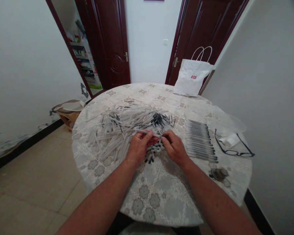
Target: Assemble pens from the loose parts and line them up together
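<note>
My left hand pinches a clear pen barrel that lies across its fingers, pointing right. My right hand is closed at the barrel's right end, its fingertips meeting the left hand's; what it grips is too small to make out. Both hands hover over a big heap of clear pen barrels and black refills and caps on a round table with a floral cloth. A neat row of assembled pens lies just right of my right hand.
Black-rimmed glasses and a folded white paper lie at the table's right. A small dark round object sits near the right front edge. A white paper bag stands at the far edge. A basket rests on the floor at left.
</note>
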`<state>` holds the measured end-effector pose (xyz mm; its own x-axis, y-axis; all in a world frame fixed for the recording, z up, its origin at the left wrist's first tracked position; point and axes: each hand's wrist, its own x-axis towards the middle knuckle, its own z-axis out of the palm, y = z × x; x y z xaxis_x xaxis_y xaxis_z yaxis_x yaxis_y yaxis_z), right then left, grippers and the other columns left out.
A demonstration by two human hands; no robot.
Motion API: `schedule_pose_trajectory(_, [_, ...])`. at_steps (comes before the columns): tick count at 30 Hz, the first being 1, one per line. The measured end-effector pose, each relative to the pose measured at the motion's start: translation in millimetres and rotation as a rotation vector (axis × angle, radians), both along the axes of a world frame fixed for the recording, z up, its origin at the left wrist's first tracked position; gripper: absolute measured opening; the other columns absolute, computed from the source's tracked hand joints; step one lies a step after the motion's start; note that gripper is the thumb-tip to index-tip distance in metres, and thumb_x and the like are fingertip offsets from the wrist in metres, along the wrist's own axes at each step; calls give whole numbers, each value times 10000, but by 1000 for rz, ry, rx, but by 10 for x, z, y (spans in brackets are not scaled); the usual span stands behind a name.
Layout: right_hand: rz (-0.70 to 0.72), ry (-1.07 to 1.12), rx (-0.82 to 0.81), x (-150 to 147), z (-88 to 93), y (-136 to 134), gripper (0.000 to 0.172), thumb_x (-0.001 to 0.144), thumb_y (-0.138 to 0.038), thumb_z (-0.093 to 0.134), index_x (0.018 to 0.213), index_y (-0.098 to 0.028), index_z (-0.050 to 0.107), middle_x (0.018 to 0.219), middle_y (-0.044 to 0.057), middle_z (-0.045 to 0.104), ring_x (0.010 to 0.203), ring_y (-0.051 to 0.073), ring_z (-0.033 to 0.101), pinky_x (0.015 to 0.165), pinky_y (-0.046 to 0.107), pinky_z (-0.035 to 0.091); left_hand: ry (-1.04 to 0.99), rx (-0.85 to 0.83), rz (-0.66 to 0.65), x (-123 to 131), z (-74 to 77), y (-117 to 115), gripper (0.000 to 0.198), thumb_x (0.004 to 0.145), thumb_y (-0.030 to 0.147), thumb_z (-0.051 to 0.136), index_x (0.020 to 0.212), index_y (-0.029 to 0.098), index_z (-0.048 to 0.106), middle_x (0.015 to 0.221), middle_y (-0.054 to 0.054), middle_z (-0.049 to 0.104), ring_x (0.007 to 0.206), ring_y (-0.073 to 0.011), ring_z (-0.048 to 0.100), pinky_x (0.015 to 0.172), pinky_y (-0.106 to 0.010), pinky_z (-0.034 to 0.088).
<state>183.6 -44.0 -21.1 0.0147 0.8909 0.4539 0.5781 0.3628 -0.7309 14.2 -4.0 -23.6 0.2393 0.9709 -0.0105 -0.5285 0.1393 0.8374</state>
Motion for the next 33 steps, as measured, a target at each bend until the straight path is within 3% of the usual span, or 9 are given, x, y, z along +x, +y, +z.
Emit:
schedule_pose_trajectory(9, [49, 47, -95, -21, 3, 2, 364, 1048, -437, 381, 781, -237, 526, 662, -16, 557, 648, 164, 528, 629, 280, 406, 43, 29, 12, -2, -19, 12, 377, 737, 427, 849, 903, 156, 646, 830, -53, 741, 759, -202, 736, 776, -374, 614])
schedule_pose_trajectory(12, [70, 47, -64, -23, 6, 9, 264, 1018, -426, 451, 936, -228, 605, 756, 2, 625, 675, 167, 561, 652, 283, 433, 130, 76, 57, -9, 5, -3, 376, 737, 449, 841, 904, 163, 663, 782, -34, 728, 696, -192, 719, 730, -351, 609])
schedule_pose_trajectory(15, [80, -29, 20, -17, 17, 16, 235, 969, -394, 545, 1084, -219, 652, 895, 42, 690, 757, 185, 612, 730, 298, 468, 288, 143, 71, -34, 87, -38, 353, 728, 453, 842, 868, 161, 702, 725, -19, 707, 619, -169, 680, 654, -292, 576])
schedule_pose_trajectory(18, [104, -101, 77, 8, 18, 27, 225, 985, -364, 521, 1045, -220, 683, 928, 63, 714, 842, 205, 649, 804, 313, 480, 440, 208, 64, -123, 197, -77, 327, 773, 472, 795, 856, 162, 734, 768, -36, 722, 610, -162, 662, 603, -256, 528])
schedule_pose_trajectory(21, [37, -107, 106, 61, 1, 48, 232, 995, -353, 507, 1077, -218, 677, 961, 68, 727, 875, 209, 668, 827, 311, 486, 644, 294, 106, -283, 257, -130, 286, 854, 470, 705, 873, 187, 738, 769, -30, 721, 579, -151, 629, 570, -251, 478])
schedule_pose_trajectory(24, [-76, -87, 114, 126, -20, 74, 239, 996, -359, 511, 1094, -212, 671, 925, 60, 730, 824, 202, 670, 797, 297, 489, 867, 420, 123, -439, 223, -247, 191, 859, 405, 701, 869, 218, 738, 705, -11, 683, 604, -164, 607, 599, -262, 451])
schedule_pose_trajectory(28, [-132, -87, 138, 177, -25, 88, 236, 988, -367, 525, 1085, -211, 672, 913, 54, 732, 780, 195, 665, 773, 289, 488, 1151, 645, 45, -557, 99, -514, 134, 822, 298, 732, 946, 246, 735, 887, -40, 717, 810, -215, 641, 764, -306, 461])
schedule_pose_trajectory(33, [-145, -112, 155, 184, -11, 70, 230, 984, -367, 529, 1074, -213, 675, 901, 58, 727, 779, 200, 661, 773, 296, 484, 1535, 736, -39, -705, 27, -772, 170, 900, 233, 601, 1058, 237, 666, 1059, -83, 666, 972, -248, 637, 832, -336, 460])
